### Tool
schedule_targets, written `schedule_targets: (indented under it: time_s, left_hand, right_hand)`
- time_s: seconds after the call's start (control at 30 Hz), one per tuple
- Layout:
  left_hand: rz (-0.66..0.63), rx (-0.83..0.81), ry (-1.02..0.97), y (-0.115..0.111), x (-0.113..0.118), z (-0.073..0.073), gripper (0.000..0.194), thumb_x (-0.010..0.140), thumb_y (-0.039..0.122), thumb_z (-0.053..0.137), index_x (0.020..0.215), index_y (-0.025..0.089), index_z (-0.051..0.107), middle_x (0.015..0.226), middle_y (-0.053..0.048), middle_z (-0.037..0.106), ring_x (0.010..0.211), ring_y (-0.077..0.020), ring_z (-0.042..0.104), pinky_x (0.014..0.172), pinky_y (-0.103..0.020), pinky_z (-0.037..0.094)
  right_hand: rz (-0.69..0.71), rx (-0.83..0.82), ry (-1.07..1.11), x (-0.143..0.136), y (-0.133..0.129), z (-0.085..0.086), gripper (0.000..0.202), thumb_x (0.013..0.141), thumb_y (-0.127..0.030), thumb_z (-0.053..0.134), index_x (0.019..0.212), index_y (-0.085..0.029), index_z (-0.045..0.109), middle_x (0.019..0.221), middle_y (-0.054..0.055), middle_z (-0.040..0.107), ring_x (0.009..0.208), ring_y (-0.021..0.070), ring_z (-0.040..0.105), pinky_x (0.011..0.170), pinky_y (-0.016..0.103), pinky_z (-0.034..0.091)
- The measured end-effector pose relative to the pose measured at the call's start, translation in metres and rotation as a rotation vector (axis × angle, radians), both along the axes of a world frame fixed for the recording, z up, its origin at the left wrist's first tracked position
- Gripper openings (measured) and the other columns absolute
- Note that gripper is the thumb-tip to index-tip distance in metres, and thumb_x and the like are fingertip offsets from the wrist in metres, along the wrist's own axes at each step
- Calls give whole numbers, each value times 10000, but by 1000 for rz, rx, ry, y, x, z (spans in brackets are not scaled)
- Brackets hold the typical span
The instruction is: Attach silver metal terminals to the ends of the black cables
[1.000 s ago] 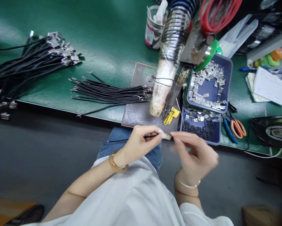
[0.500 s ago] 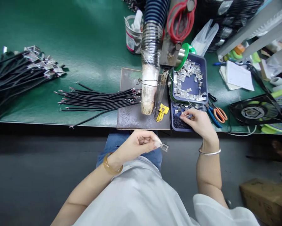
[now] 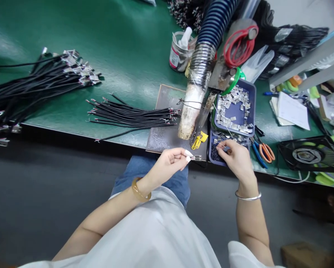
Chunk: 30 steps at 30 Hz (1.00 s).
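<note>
My left hand (image 3: 175, 160), in front of the bench edge, pinches a small metal connector (image 3: 197, 158) by its near end. White tips cover its thumb and a finger. The connector points right, towards the yellow clip-like piece (image 3: 199, 140) under the soldering iron (image 3: 204, 117). Over the lower blue tray, my right hand (image 3: 235, 156) is closed on a thin solder wire (image 3: 222, 144). That wire runs up towards the green-rimmed spool (image 3: 232, 81). Black cut cables (image 3: 133, 117) lie side by side, their ends partly on the grey board (image 3: 164, 137).
A ribbed extraction hose (image 3: 211, 33) hangs over the board. Metal connectors fill parts of the upper blue tray (image 3: 254, 93). Orange-handled pliers (image 3: 266, 152) and a black fan (image 3: 308, 154) are at right. Bundled cables with connectors (image 3: 80, 69) lie left, a tub (image 3: 179, 52) behind.
My left hand has risen with the connector to the board's front edge. My right hand stays by the lower tray with the solder wire. The view has shifted and tilted.
</note>
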<state>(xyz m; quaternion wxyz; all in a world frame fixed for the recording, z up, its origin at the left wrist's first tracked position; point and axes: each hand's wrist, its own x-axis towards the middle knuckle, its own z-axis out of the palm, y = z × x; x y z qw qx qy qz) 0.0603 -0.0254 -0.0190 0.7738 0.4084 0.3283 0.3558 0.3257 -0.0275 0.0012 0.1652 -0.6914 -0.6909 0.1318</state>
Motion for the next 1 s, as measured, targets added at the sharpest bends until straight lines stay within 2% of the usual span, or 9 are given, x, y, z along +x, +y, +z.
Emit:
schedule_targets:
  time_s: [0.1, 0.23, 0.3, 0.37, 0.43, 0.5, 0.6, 0.77, 1.0]
  left_hand:
    - [23, -17, -5, 0, 2, 1, 220, 818, 336, 716, 851, 129, 649, 588, 50, 475, 535, -65, 394, 496, -212, 258]
    - [76, -15, -7, -1, 4, 6, 226, 820, 343, 704, 868, 137, 623, 552, 63, 472, 499, -60, 373, 481, -205, 253]
    - [87, 5, 12, -1, 6, 8, 205, 836, 329, 677, 885, 141, 610, 532, 67, 481, 481, -60, 371, 480, -201, 266]
    - [106, 35, 56, -2, 8, 10, 173, 846, 304, 652, 869, 144, 593, 527, 64, 494, 475, -60, 384, 484, -195, 290]
    - [156, 87, 117, -3, 10, 11, 146, 848, 275, 633, 814, 151, 564, 541, 57, 499, 489, -63, 412, 499, -191, 324]
    - [210, 162, 188, -7, 12, 9, 148, 855, 251, 617, 771, 160, 535, 563, 53, 496, 509, -66, 430, 512, -189, 347]
    - [252, 300, 310, -13, 13, 6, 131, 877, 228, 602, 782, 164, 541, 600, 50, 492, 529, -65, 417, 502, -180, 332]
    - [272, 480, 413, -20, 11, 0, 88, 891, 187, 598, 817, 171, 553, 635, 47, 504, 556, -63, 400, 497, -159, 317]
    - [300, 554, 453, -19, 12, -1, 66, 887, 187, 602, 829, 175, 571, 625, 54, 511, 527, -58, 381, 485, -154, 312]
  right_hand:
    - [-88, 133, 14, -7, -7, -5, 191, 864, -338, 599, 798, -174, 669, 718, 9, 673, 476, 86, 399, 547, 263, 326]
    - [-370, 503, 230, -28, -19, -1, 138, 851, -306, 670, 835, -170, 687, 742, 6, 699, 429, 62, 327, 466, 256, 251]
    - [-475, 702, 396, -44, -27, 7, 96, 817, -259, 722, 824, -170, 686, 818, 39, 734, 462, 76, 439, 450, 248, 275]
    - [-477, 788, 569, -61, -35, 14, 75, 777, -188, 754, 799, -182, 683, 801, 35, 726, 590, 125, 599, 481, 238, 361]
    - [-367, 688, 737, -77, -42, 16, 90, 763, -136, 750, 781, -196, 685, 764, 14, 702, 677, 146, 656, 518, 232, 421]
    - [-237, 500, 840, -91, -48, 11, 72, 789, -143, 737, 789, -205, 701, 767, 8, 697, 680, 137, 659, 534, 228, 451]
    - [-207, 343, 824, -107, -49, -3, 61, 875, -241, 706, 826, -208, 722, 818, 24, 715, 729, 145, 678, 614, 251, 516]
    - [-236, 293, 776, -117, -44, -18, 179, 946, -332, 640, 841, -203, 708, 820, 14, 724, 721, 134, 675, 666, 253, 529]
    - [-202, 270, 752, -118, -45, -12, 205, 953, -344, 623, 823, -200, 688, 815, 14, 703, 708, 131, 646, 629, 245, 501]
